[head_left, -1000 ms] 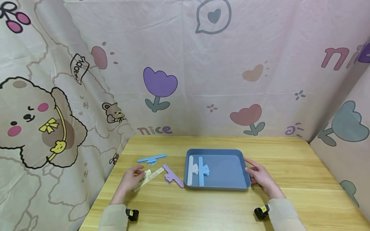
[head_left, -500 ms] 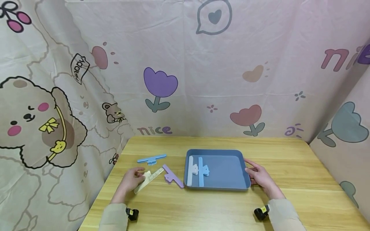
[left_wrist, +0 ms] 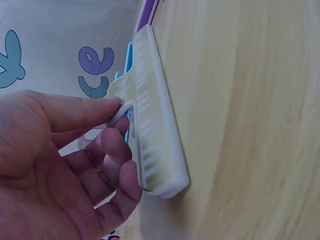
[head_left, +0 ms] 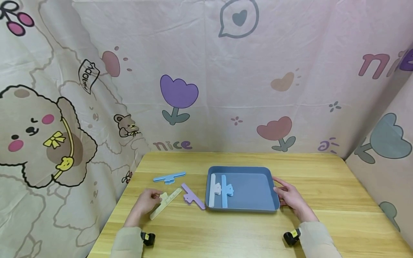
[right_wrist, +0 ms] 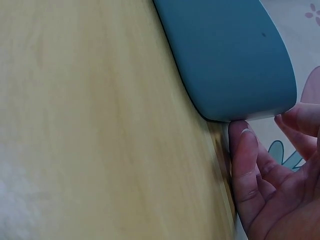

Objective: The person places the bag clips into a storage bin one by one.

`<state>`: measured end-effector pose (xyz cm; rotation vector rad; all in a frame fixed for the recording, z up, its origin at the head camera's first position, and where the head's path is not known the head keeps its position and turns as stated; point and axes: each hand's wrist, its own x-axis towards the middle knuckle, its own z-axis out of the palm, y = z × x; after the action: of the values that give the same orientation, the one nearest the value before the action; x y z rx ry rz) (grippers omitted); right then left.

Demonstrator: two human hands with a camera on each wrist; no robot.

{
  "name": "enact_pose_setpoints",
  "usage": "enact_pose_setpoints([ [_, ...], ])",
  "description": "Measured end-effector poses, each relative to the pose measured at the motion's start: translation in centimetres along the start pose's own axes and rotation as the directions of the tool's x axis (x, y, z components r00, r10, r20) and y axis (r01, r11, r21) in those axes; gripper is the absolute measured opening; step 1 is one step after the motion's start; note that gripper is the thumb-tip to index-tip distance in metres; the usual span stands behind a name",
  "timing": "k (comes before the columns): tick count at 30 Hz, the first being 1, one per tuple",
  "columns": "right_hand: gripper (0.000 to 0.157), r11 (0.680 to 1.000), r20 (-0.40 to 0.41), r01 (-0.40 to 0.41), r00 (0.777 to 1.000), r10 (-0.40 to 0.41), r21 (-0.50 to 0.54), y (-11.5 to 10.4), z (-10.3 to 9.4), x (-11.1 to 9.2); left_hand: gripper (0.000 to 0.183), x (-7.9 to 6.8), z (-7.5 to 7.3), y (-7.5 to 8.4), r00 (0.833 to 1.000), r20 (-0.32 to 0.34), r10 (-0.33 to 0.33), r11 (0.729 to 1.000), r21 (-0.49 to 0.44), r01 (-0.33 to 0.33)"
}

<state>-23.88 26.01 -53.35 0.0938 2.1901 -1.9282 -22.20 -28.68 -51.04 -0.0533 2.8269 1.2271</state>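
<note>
My left hand (head_left: 147,201) pinches the handle of a cream bag clip (head_left: 166,204) between thumb and fingers. In the left wrist view, the long ribbed bar of that clip (left_wrist: 155,120) leans on one edge close over the wood. A purple bag clip (head_left: 193,197) lies just right of it, and a blue bag clip (head_left: 169,177) lies behind. My right hand (head_left: 292,197) rests its fingertips against the right end of a blue-grey tray (head_left: 243,210). Inside the tray, at its left, a white bag clip (head_left: 212,191) and a light blue bag clip (head_left: 224,193) lie side by side.
The wooden table (head_left: 245,236) ends at the back against a printed curtain (head_left: 206,89). More curtain hangs along the left and right sides. The purple clip's near end lies right beside the tray's left wall.
The cream clip has tipped in my left hand, and its near end has shifted toward the front edge of the table. My right hand and the tray have stayed in place.
</note>
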Motion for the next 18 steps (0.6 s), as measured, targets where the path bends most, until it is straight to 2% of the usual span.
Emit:
enact_pose_setpoints([
  [8,0.055,1.0,-0.008,-0.008,1.0,0.008,-0.015,0.1,0.1,-0.1,0.022,-0.8,-0.3,0.9,1.0,0.013,-0.017,1.0,-0.016,0.017],
  [15,0.056,1.0,0.001,-0.003,1.0,0.003,0.005,-0.2,0.1,-0.1,0.024,-0.8,-0.3,1.4,0.996,-0.049,-0.074,0.994,-0.081,0.07],
  [18,0.056,1.0,0.002,-0.004,1.0,0.004,0.005,-0.2,0.0,-0.1,0.022,-0.7,-0.2,1.6,0.995,-0.071,-0.076,0.993,-0.101,0.069],
])
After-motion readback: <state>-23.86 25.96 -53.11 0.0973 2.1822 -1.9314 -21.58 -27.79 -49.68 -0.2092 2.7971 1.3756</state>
